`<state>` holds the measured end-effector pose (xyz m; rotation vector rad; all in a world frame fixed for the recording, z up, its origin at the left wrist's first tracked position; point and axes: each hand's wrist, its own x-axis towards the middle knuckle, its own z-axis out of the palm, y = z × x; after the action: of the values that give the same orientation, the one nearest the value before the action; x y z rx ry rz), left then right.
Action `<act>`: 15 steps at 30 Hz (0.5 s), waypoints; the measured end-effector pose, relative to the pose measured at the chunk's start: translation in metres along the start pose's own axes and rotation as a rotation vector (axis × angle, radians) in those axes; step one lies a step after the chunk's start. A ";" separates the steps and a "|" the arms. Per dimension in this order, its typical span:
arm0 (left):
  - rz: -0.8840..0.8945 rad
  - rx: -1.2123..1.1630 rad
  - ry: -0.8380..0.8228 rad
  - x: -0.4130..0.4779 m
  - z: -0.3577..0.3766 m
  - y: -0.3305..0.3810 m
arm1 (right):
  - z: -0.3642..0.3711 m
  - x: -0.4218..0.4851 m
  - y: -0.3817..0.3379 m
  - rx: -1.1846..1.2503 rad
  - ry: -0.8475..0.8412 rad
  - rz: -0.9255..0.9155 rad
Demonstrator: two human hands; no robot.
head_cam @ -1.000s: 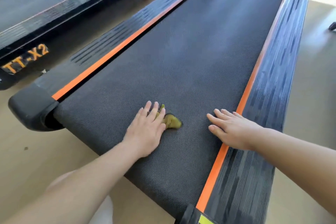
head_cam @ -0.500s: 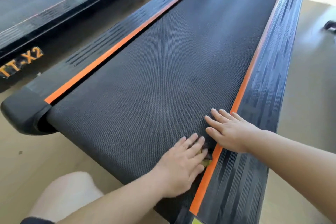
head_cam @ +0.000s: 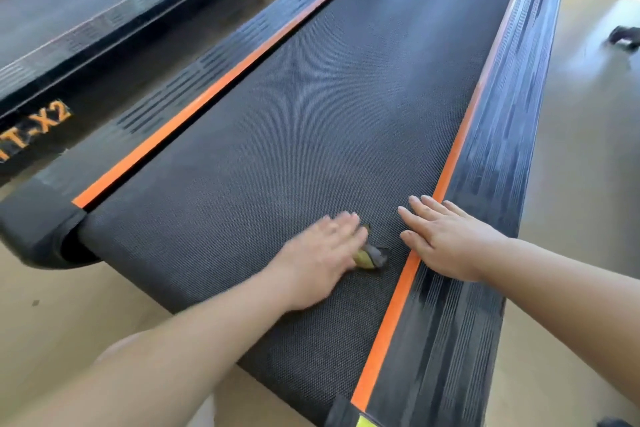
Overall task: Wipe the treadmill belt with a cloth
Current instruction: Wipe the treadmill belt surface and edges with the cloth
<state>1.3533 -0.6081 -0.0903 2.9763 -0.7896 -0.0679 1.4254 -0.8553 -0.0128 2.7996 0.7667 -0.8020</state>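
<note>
Dark textured treadmill belt (head_cam: 311, 114) runs ahead of you, and the small crumpled yellow-green cloth (head_cam: 369, 257) lies on it close to the belt's right edge, toward its near end. Your left hand (head_cam: 322, 253), blurred, presses flat on the cloth with straight fingers and covers most of it. Your right hand (head_cam: 446, 239) rests open and flat across the belt's right edge and the orange stripe (head_cam: 386, 329), just beside the cloth.
</note>
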 end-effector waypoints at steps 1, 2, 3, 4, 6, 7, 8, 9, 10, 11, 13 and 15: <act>-0.115 0.061 0.004 0.003 -0.004 -0.025 | -0.001 0.001 -0.001 0.004 -0.002 -0.001; -0.264 0.112 -0.033 0.004 -0.010 -0.051 | -0.002 0.002 -0.003 0.014 0.000 -0.001; -0.432 0.122 -0.085 0.002 -0.015 -0.074 | -0.002 0.003 -0.006 0.024 0.005 -0.002; -0.563 0.087 -0.116 -0.002 -0.018 -0.089 | -0.002 0.005 -0.010 0.029 0.009 -0.009; -0.673 -0.083 -0.087 -0.007 -0.016 -0.086 | -0.002 0.006 -0.022 0.031 -0.004 -0.050; -0.647 -0.151 -0.062 -0.008 -0.012 -0.067 | -0.002 0.006 -0.027 0.032 -0.014 -0.070; -0.591 -0.175 -0.022 -0.011 -0.005 -0.040 | -0.002 0.006 -0.032 0.033 -0.018 -0.082; -0.509 -0.166 0.022 -0.016 0.002 -0.009 | -0.002 0.007 -0.035 0.027 -0.021 -0.088; -0.383 -0.160 0.051 -0.025 0.006 0.023 | -0.003 0.007 -0.037 0.014 -0.024 -0.090; -0.235 -0.166 0.067 -0.037 0.008 0.049 | -0.004 0.008 -0.038 0.002 -0.026 -0.087; 0.017 -0.192 0.015 -0.064 0.006 0.074 | -0.007 0.010 -0.038 -0.007 -0.016 -0.070; 0.122 -0.061 -0.014 -0.077 0.006 0.061 | -0.007 0.009 -0.038 -0.018 -0.006 -0.051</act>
<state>1.2560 -0.6233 -0.0900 2.8667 -0.9507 -0.1044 1.4162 -0.8163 -0.0107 2.7709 0.8440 -0.8069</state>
